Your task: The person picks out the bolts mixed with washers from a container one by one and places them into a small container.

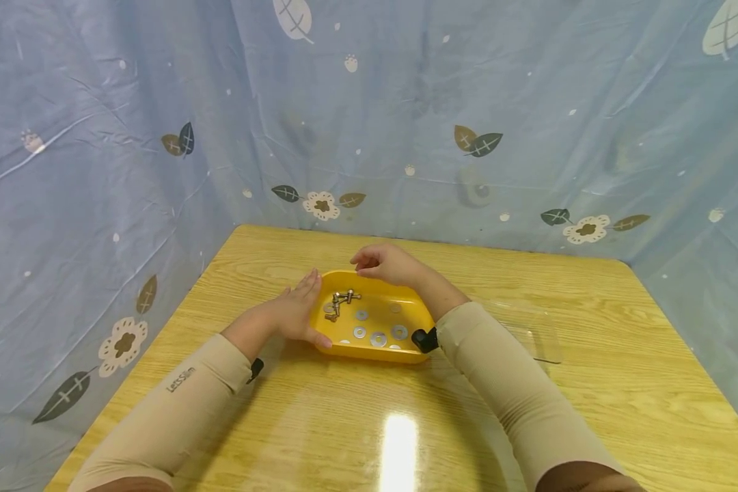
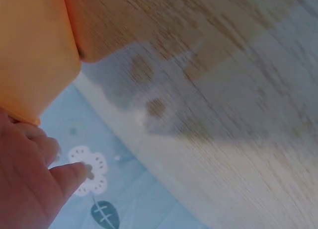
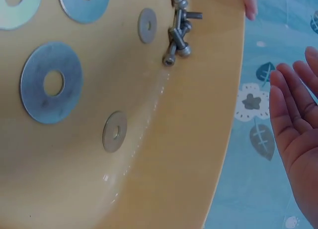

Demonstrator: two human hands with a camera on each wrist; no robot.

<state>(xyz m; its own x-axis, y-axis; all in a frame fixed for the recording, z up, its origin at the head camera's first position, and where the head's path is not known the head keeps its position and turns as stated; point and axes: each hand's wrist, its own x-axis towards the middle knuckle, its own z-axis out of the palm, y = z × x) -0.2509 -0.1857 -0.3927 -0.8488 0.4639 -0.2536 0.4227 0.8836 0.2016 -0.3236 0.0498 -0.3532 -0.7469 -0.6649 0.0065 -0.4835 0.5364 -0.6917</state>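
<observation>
A yellow tray (image 1: pixel 369 352) sits on the wooden table, holding bolts and washers. My left hand (image 1: pixel 292 314) rests against its left end, fingers stretched along the side and thumb at the front corner. In the left wrist view, the fingers of that hand (image 2: pixel 30 164) are right at the rim. Over the back rim is my right hand (image 1: pixel 390 265), with loosely bent fingers and nothing in the palm, as the right wrist view also shows. Several metal bolts (image 3: pixel 178 33) lie clustered toward the tray's left end. Flat washers (image 3: pixel 69 92) of different sizes lie spread over its floor.
A clear plastic lid-like piece (image 1: pixel 538 338) lies on the table (image 1: pixel 320 417) to the right of the tray, partly behind my right forearm. A blue patterned curtain (image 1: pixel 406 137) hangs behind the table and along its sides.
</observation>
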